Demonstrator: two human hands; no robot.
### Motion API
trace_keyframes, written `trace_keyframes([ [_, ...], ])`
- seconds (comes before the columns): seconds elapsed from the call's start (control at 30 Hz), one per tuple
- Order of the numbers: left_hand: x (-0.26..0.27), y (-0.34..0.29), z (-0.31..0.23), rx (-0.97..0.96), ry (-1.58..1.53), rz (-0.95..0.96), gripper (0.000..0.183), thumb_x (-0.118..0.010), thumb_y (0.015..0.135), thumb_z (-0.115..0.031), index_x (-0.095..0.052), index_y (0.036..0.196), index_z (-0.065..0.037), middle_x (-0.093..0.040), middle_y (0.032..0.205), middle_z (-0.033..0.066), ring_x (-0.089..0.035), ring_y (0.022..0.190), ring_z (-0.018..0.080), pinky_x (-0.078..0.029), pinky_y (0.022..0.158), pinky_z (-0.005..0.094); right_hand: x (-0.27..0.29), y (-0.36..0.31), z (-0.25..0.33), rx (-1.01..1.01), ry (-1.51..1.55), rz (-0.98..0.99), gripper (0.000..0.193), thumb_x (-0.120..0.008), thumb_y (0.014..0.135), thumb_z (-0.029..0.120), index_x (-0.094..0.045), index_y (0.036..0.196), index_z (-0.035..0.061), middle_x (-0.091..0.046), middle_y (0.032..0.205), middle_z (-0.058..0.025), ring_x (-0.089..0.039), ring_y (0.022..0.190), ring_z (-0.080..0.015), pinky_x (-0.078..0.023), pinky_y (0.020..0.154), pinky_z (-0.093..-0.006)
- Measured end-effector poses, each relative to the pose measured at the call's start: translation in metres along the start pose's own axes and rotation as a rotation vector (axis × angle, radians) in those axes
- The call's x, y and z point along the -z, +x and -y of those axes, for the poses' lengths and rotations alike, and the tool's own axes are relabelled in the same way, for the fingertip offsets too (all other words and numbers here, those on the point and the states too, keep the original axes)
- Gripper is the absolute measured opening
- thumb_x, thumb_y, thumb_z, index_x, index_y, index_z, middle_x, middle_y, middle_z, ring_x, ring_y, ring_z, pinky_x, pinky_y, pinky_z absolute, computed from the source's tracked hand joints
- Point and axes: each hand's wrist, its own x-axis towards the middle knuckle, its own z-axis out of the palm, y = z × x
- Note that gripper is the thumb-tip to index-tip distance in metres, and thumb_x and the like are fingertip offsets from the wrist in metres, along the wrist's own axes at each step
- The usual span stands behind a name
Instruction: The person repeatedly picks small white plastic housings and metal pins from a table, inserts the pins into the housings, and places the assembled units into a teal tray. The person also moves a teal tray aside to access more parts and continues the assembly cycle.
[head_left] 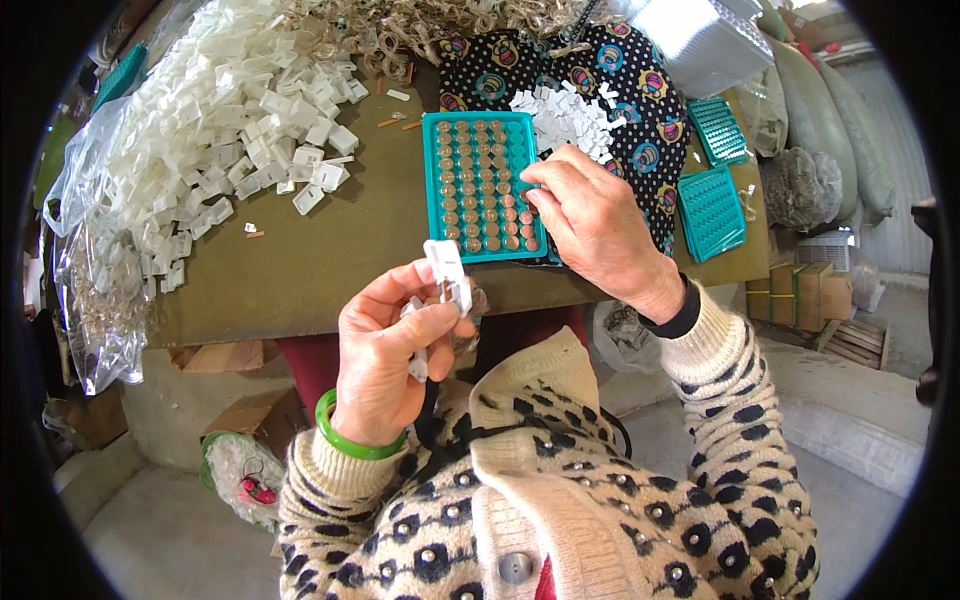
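My left hand [378, 350] is closed on a white plastic holder [446, 266], raised upright between thumb and fingers just off the table's near edge. A second white plastic piece [416, 360] sticks out below the thumb of the same hand. Over the right side of a teal tray [432, 190], my right hand [607, 225] pinches with thumb and forefinger. Whatever lies between those fingertips is too small to make out. Rows of round copper-coloured discs [467, 188] fill most of the tray's pockets; several at the upper right hold none.
A big heap of white plastic holders [270, 120] spreads across the table's left. Small white flat pieces [570, 120] lie on a dotted cloth [645, 90] behind the tray. More teal trays [712, 215] stand at right. Bulging sacks [815, 130] lean beyond the table.
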Motion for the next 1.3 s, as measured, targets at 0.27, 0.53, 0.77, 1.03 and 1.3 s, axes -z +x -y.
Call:
trace_keyframes([
  [0.27,-0.013,0.006,-0.001,-0.037,0.142,-0.076,0.031,-0.064,0.084,0.008,-0.063,0.115,0.004,-0.068,0.094,0.0156,-0.069,0.069,0.0162,-0.042,0.039,0.0178,0.005,0.006,-0.007,0.009,-0.033,0.17,0.011,-0.064,0.086,-0.002,-0.062,0.096,-0.0003,-0.059,0.088,-0.0122,-0.063,0.072,-0.0298,-0.053,0.063,-0.0365],
  [0.53,-0.01,0.008,-0.002,-0.074,0.181,-0.077,0.035,-0.066,0.085,0.008,-0.059,0.12,0.006,-0.068,0.092,0.0142,-0.073,0.079,0.021,-0.043,0.04,0.0191,0.009,0.013,-0.009,0.028,0.056,0.155,0.007,-0.063,0.086,0.002,-0.056,0.088,0.0009,-0.056,0.086,-0.0134,-0.061,0.07,-0.0326,-0.052,0.06,-0.0397],
  [0.77,-0.011,0.011,0.0,-0.081,0.157,-0.102,0.035,-0.066,0.083,0.009,-0.061,0.118,0.006,-0.065,0.086,0.0121,-0.071,0.071,0.0182,-0.043,0.036,0.0175,0.006,0.011,0.0,0.015,0.034,0.13,0.01,-0.064,0.086,-0.002,-0.062,0.095,-0.0014,-0.06,0.087,-0.0128,-0.063,0.073,-0.0294,-0.052,0.063,-0.036],
  [1.03,-0.01,0.013,0.0,-0.098,0.155,-0.1,0.035,-0.065,0.083,0.009,-0.06,0.118,0.006,-0.065,0.086,0.0117,-0.071,0.07,0.0179,-0.043,0.036,0.0179,0.004,0.013,-0.005,-0.045,0.005,0.217,0.008,-0.064,0.085,-0.001,-0.061,0.093,-0.0016,-0.06,0.087,-0.0133,-0.063,0.074,-0.0313,-0.052,0.063,-0.0384],
  [1.3,-0.011,0.013,-0.001,-0.122,0.197,-0.113,0.034,-0.065,0.083,0.008,-0.059,0.117,0.007,-0.066,0.084,0.0109,-0.072,0.074,0.0183,-0.044,0.037,0.0177,0.003,0.019,0.006,0.023,-0.016,0.121,0.007,-0.063,0.084,0.0,-0.058,0.089,-0.0006,-0.059,0.084,-0.013,-0.062,0.071,-0.0306,-0.051,0.06,-0.0388],
])
